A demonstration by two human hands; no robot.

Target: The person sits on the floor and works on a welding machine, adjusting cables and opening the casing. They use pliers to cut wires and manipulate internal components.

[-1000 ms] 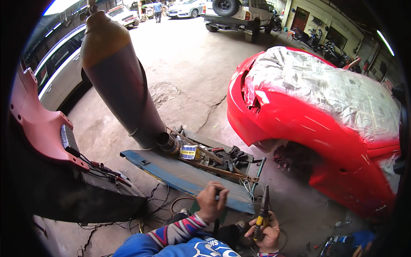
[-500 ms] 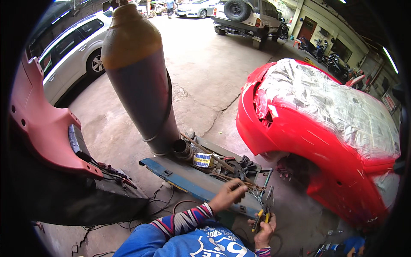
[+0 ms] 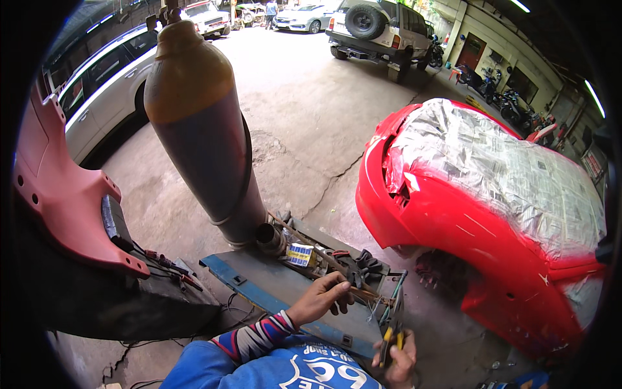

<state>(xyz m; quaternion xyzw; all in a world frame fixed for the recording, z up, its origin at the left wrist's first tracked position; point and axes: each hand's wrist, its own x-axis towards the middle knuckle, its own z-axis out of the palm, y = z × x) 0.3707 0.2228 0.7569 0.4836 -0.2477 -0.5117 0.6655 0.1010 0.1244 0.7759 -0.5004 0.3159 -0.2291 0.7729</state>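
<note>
Pliers [image 3: 387, 341]: gripped by right hand [image 3: 402, 364], nose pointing forward!
Left hand [image 3: 324, 299]: curled above blue panel [image 3: 265, 283], left of pliers; can't tell if anything's pinched.

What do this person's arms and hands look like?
The left hand and right hand wear no gloves. The left sleeve is snug, patterned in white, red, blue and dark, and comes from under a blue shirt with white printing. I can't make out a right sleeve.
</note>
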